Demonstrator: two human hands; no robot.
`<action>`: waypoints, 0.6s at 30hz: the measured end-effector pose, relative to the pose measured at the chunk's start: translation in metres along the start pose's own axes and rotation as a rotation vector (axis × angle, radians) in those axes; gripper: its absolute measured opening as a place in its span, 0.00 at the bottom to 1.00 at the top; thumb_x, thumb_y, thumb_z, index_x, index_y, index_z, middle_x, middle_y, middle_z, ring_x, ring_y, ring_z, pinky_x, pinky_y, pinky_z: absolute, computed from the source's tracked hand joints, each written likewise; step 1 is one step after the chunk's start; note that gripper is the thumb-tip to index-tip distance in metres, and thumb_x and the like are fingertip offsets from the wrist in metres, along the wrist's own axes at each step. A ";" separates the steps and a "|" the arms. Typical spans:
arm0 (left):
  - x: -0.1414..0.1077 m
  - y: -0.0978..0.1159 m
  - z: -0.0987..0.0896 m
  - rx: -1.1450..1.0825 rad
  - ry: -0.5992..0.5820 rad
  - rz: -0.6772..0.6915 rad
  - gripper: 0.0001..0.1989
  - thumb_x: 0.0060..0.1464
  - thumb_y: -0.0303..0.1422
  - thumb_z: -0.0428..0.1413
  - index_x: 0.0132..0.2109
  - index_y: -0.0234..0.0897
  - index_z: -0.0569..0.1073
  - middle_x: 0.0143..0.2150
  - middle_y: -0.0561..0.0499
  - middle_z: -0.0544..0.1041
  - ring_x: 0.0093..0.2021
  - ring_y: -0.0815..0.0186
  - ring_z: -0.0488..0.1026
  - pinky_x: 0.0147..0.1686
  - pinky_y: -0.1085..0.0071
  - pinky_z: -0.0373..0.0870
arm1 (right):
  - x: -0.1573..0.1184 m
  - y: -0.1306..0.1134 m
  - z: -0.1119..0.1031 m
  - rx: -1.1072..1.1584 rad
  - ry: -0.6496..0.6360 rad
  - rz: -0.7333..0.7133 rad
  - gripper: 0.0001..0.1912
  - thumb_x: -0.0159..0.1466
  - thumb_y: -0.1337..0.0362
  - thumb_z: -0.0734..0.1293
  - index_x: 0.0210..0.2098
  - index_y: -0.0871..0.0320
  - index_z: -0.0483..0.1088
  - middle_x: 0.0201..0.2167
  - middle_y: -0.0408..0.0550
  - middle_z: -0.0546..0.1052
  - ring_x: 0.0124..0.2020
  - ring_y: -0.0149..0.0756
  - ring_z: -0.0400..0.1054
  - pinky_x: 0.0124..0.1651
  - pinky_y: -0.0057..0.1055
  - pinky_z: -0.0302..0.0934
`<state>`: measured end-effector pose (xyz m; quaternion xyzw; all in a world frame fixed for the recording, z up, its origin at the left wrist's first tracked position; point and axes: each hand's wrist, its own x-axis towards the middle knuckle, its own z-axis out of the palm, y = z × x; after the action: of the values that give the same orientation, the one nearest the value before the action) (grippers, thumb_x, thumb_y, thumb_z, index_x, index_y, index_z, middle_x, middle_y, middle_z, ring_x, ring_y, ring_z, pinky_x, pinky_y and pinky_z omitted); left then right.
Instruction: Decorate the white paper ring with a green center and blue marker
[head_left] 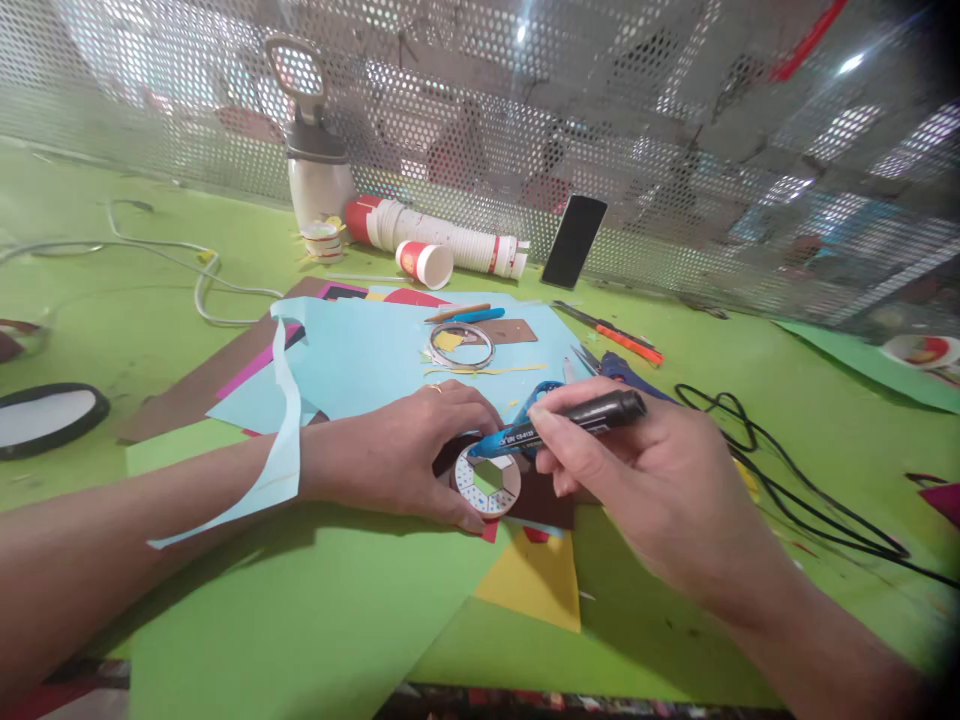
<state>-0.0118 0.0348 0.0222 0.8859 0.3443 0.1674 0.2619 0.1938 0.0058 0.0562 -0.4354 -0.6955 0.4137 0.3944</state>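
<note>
A small round white disc (469,497) with a green hexagon in its middle and blue dots in some sections lies on dark paper. My left hand (420,450) rests around its left edge, fingers curled against it and thumb at its lower rim. Between the fingers and thumb of my right hand (637,460) is a black and blue marker (570,418), its tip at the top of the disc. A strip of light blue paper (286,400) hangs over my left wrist. Just behind the hands, blue-handled scissors (544,392) are partly hidden by my right hand.
Coloured sheets (352,350) spread under the hands, bearing a ring (430,345) and pencils. Behind stand a pump bottle (319,180), stacked paper cups (450,238) and a phone (574,242) against a perforated screen. A black cable (817,510) lies right, a white cable (201,290) left.
</note>
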 end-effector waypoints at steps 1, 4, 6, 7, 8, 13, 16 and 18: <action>0.000 0.000 0.000 0.001 -0.004 -0.001 0.28 0.47 0.49 0.65 0.49 0.36 0.72 0.49 0.44 0.72 0.50 0.56 0.69 0.50 0.61 0.68 | 0.000 0.000 0.000 -0.005 0.000 0.003 0.08 0.64 0.61 0.69 0.31 0.58 0.74 0.22 0.39 0.76 0.22 0.24 0.70 0.26 0.14 0.68; 0.000 0.001 -0.001 0.007 -0.014 -0.001 0.28 0.48 0.48 0.65 0.49 0.34 0.71 0.49 0.44 0.72 0.50 0.56 0.69 0.50 0.61 0.68 | 0.001 0.000 0.000 -0.014 0.003 0.002 0.07 0.64 0.61 0.69 0.31 0.58 0.74 0.22 0.38 0.76 0.23 0.23 0.71 0.27 0.13 0.67; 0.001 0.001 -0.001 0.009 -0.017 -0.001 0.28 0.48 0.48 0.65 0.49 0.34 0.71 0.49 0.43 0.72 0.50 0.56 0.69 0.50 0.61 0.68 | 0.001 0.000 0.001 -0.005 0.007 0.002 0.07 0.64 0.61 0.69 0.31 0.58 0.74 0.22 0.38 0.75 0.23 0.23 0.70 0.26 0.14 0.68; 0.001 0.001 -0.001 0.009 -0.017 -0.002 0.28 0.48 0.48 0.65 0.49 0.34 0.71 0.49 0.43 0.72 0.50 0.56 0.69 0.49 0.61 0.68 | 0.001 0.001 0.001 0.000 0.007 0.006 0.08 0.64 0.61 0.69 0.31 0.58 0.74 0.22 0.38 0.75 0.23 0.24 0.70 0.26 0.15 0.68; 0.001 0.001 -0.001 0.009 -0.015 -0.002 0.28 0.48 0.49 0.65 0.49 0.34 0.71 0.49 0.44 0.72 0.50 0.56 0.69 0.49 0.61 0.68 | 0.001 0.001 0.001 0.003 0.008 0.009 0.08 0.63 0.61 0.70 0.31 0.58 0.74 0.22 0.38 0.75 0.22 0.24 0.70 0.26 0.16 0.68; 0.001 0.001 -0.001 0.001 -0.010 -0.007 0.27 0.48 0.49 0.65 0.48 0.35 0.71 0.48 0.44 0.73 0.49 0.55 0.70 0.48 0.61 0.68 | 0.001 0.002 0.000 -0.005 0.012 0.004 0.07 0.63 0.61 0.70 0.31 0.58 0.74 0.22 0.39 0.76 0.22 0.24 0.70 0.26 0.16 0.68; 0.001 0.001 -0.001 0.004 -0.016 -0.007 0.28 0.48 0.49 0.65 0.48 0.34 0.71 0.48 0.44 0.73 0.49 0.55 0.69 0.48 0.61 0.68 | 0.000 0.003 0.000 -0.028 0.013 -0.006 0.07 0.63 0.61 0.69 0.31 0.59 0.74 0.21 0.39 0.76 0.22 0.24 0.71 0.26 0.15 0.68; 0.001 0.000 -0.001 0.004 -0.013 -0.005 0.28 0.47 0.49 0.65 0.49 0.34 0.72 0.48 0.43 0.72 0.49 0.55 0.69 0.48 0.60 0.68 | 0.001 0.003 0.000 -0.033 0.016 -0.003 0.07 0.63 0.61 0.70 0.31 0.59 0.74 0.21 0.39 0.76 0.22 0.25 0.71 0.26 0.16 0.69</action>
<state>-0.0112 0.0356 0.0229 0.8866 0.3451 0.1605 0.2629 0.1941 0.0070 0.0538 -0.4440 -0.6998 0.3981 0.3932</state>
